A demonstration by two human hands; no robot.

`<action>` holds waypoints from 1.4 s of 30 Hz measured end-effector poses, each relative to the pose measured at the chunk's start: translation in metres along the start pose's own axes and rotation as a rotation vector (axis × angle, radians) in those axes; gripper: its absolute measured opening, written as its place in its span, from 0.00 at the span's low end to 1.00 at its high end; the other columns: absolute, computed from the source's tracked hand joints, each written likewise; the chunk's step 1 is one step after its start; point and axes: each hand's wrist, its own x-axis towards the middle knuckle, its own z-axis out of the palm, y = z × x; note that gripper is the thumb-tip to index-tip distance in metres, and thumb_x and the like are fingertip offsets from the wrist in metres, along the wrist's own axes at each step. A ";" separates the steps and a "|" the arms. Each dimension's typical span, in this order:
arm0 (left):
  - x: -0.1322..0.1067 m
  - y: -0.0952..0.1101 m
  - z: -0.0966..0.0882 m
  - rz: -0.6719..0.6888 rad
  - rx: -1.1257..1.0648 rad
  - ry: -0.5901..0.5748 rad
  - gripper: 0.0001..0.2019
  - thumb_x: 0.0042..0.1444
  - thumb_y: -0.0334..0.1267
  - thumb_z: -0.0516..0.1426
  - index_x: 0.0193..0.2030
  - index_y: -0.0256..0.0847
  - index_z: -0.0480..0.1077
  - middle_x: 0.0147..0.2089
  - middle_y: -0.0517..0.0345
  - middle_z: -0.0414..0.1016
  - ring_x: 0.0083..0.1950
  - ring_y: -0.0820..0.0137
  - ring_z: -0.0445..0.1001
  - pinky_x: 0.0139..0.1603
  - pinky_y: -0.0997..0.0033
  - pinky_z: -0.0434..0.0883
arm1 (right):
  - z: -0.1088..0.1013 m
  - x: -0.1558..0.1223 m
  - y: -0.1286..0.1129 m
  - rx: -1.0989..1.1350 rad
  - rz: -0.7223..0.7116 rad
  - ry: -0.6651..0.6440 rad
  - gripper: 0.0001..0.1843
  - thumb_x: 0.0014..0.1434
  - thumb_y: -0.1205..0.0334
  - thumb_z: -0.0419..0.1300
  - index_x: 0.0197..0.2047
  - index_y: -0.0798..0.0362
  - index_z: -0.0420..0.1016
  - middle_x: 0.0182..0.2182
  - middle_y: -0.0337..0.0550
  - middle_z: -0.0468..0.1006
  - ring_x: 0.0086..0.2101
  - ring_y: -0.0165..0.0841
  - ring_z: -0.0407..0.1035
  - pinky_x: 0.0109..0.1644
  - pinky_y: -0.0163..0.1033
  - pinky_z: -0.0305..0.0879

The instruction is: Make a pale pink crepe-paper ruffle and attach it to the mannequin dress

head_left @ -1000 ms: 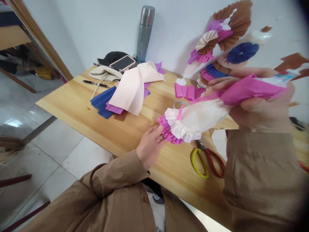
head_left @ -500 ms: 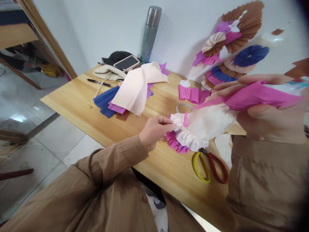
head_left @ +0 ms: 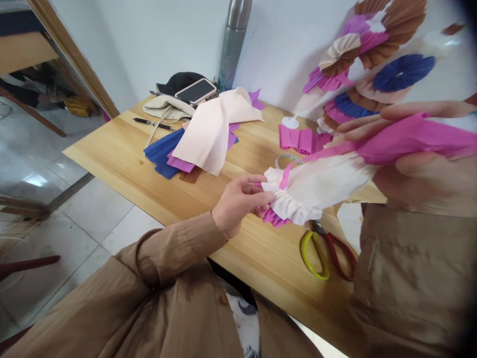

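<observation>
Lots of crinkly textures here. Beyond the fingers of the left hand (head_left: 236, 204), a smooth-looking pale peach paper sheet (head_left: 203, 141) is lying slantwise over a ridged dark blue crepe-paper sheet (head_left: 162, 154). Past those fingertips, a folded magenta crepe-paper strip (head_left: 296, 139) is sitting behind a whitish ring-shaped tape roll (head_left: 278, 160). To the right of those same fingers, metal scissors with yellow and red loop handles (head_left: 319, 227) are resting on the light wooden counter (head_left: 257, 253).

The white-and-magenta ruffled crepe-paper piece (head_left: 331, 181) is stretching between both hands, above the counter. Its white body is flaring like a soft cone, the hem bunching into wavy frills, with magenta ruffles peeking out underneath. The left fingers are pinching that frilly hem; the right hand (head_left: 413, 184) is gripping the narrow magenta-wrapped end, fingers curling around it.
</observation>
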 end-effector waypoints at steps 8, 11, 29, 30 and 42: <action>0.003 -0.010 -0.005 0.052 0.089 0.008 0.12 0.48 0.24 0.59 0.40 0.35 0.66 0.21 0.66 0.71 0.19 0.79 0.69 0.22 0.79 0.64 | 0.001 -0.001 -0.001 0.025 0.002 0.032 0.28 0.30 0.50 0.79 0.38 0.49 0.85 0.29 0.40 0.84 0.33 0.45 0.76 0.54 0.58 0.71; 0.002 -0.011 -0.007 0.060 0.107 0.016 0.12 0.48 0.25 0.60 0.38 0.37 0.64 0.22 0.66 0.72 0.20 0.78 0.70 0.23 0.79 0.67 | 0.003 0.000 -0.001 -0.001 0.003 0.046 0.29 0.28 0.48 0.79 0.37 0.47 0.85 0.28 0.37 0.84 0.33 0.45 0.76 0.53 0.59 0.71; 0.009 -0.001 -0.005 -0.015 -0.019 0.061 0.07 0.48 0.27 0.62 0.32 0.35 0.67 0.25 0.62 0.72 0.23 0.79 0.69 0.24 0.78 0.68 | 0.004 0.002 -0.005 -0.025 -0.032 -0.022 0.26 0.33 0.49 0.78 0.38 0.45 0.84 0.30 0.39 0.84 0.34 0.43 0.78 0.54 0.56 0.73; 0.010 -0.002 -0.006 -0.011 -0.030 0.063 0.08 0.47 0.26 0.62 0.32 0.35 0.68 0.26 0.62 0.72 0.23 0.80 0.69 0.24 0.79 0.68 | 0.004 0.002 -0.005 -0.032 -0.034 -0.014 0.26 0.33 0.48 0.78 0.38 0.44 0.84 0.30 0.38 0.84 0.34 0.43 0.78 0.54 0.57 0.73; 0.006 0.000 -0.008 -0.017 -0.038 -0.017 0.05 0.51 0.32 0.62 0.30 0.35 0.69 0.25 0.59 0.72 0.23 0.77 0.70 0.25 0.76 0.68 | 0.000 0.001 -0.003 -0.021 -0.043 -0.046 0.27 0.35 0.49 0.78 0.41 0.47 0.84 0.31 0.40 0.84 0.33 0.43 0.78 0.52 0.58 0.75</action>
